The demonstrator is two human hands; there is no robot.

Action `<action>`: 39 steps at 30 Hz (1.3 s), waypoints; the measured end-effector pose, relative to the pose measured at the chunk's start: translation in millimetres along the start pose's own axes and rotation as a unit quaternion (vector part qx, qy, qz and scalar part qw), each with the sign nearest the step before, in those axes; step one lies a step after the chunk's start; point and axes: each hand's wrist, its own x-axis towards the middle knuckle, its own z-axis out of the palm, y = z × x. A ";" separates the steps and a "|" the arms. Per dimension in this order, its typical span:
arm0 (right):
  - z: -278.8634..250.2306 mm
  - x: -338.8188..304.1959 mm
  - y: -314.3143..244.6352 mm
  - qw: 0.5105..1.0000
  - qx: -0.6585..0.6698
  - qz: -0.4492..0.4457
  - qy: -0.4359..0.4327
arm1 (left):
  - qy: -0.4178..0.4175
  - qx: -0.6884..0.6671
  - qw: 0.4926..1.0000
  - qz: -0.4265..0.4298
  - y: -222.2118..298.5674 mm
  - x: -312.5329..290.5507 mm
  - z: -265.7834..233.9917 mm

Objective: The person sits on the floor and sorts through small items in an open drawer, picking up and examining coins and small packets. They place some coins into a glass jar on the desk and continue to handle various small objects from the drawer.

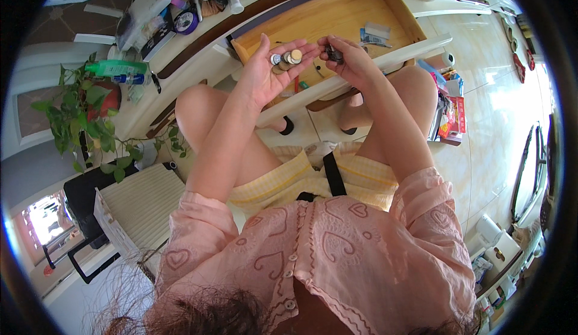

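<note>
My left hand (pixel 263 77) is palm up with several coins (pixel 285 62), silver and gold coloured, resting across the palm and fingers. Close beside its fingertips, my right hand (pixel 356 65) has its fingers curled round a dark, shiny cluster of small pieces (pixel 333 54); their kind is too small to make out. Both hands are over an open wooden drawer (pixel 301 29). Inside it lie a small blue-and-white packet (pixel 374 36) at the right, plus a red stick-like item (pixel 296 84) and a small green piece (pixel 303 85) near the front.
The drawer's white front (pixel 349 77) crosses above my knees. At the left are a potted plant (pixel 103 97), a green bottle (pixel 117 68) and a roll of purple tape (pixel 186 22). Red boxes (pixel 453 115) stand right of my knee. A ribbed white case (pixel 141 205) is lower left.
</note>
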 end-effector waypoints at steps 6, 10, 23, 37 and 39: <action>-7.8 4.0 -0.9 0.997 -0.059 -0.001 -0.051 | -0.038 -0.013 0.999 -0.017 0.4 -1.3 -0.7; -9.4 3.2 -1.9 0.976 -0.195 -0.091 -0.036 | -0.024 -0.006 0.999 -0.026 0.0 -2.5 2.2; 6.6 -4.7 0.2 0.866 -0.426 -0.260 -0.028 | -0.021 -0.005 0.999 -0.035 -4.6 -0.6 -0.8; 19.1 -16.1 1.1 0.788 -0.516 -0.333 -0.028 | -0.011 -0.025 0.999 -0.028 -4.0 -1.6 -1.4; 19.3 -16.6 -0.7 0.786 -0.528 -0.322 -0.020 | 0.005 -0.019 1.000 -0.022 -4.8 -0.8 -0.2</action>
